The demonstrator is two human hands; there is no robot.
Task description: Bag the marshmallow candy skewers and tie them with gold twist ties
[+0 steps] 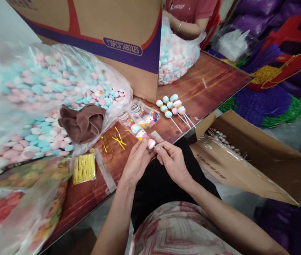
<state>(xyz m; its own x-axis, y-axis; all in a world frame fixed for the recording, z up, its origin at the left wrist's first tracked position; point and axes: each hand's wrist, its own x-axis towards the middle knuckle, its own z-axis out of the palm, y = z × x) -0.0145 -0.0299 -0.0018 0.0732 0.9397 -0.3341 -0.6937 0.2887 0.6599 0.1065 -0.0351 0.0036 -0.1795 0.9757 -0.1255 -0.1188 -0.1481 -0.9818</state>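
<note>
My left hand (137, 159) is closed around the lower part of a marshmallow skewer (141, 134) with pink, white and blue pieces, which seems to be inside a printed clear bag. At its lower end, the fingertips of my right hand (170, 157) are pinched together, hiding whatever is between them. Just beyond lie several bare marshmallow skewers (168, 114) with white sticks. Flat printed clear bags (142, 113) rest beside them. Loose gold twist ties (118, 139) are scattered left of my hands, near a packet of gold twist ties (84, 168).
A big clear bag of marshmallows (46, 88) fills the left, with a brown cloth (82, 122) on it. A large carton (107, 24) stands behind. Across the table (216, 78) a person sits by another marshmallow bag (177, 60). An open carton (272, 156) at right holds skewers.
</note>
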